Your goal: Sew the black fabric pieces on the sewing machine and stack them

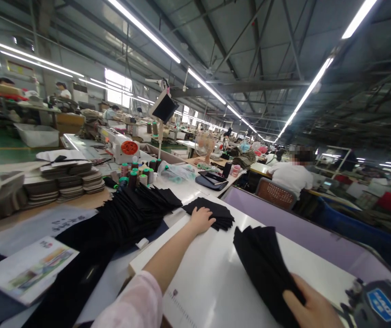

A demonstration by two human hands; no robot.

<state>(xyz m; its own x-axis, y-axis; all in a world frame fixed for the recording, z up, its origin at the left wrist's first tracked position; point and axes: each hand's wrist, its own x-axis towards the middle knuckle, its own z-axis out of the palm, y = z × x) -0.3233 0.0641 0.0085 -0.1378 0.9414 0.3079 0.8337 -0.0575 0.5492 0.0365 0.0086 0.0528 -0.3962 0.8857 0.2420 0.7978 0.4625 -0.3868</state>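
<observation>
Right hand (313,303), lower right of frame, clamped on black cloth bundle (261,262); long axis slants up-left. Cloth pile (223,216) lies up-left of that grip, mid-frame, under nearer left hand (202,220), fingers extended.

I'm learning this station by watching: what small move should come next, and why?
Perhaps bring the fanned black fabric bundle toward the low black fabric stack on the glossy white tabletop: the right hand grips the bundle, and the left hand rests on the stack.
</observation>
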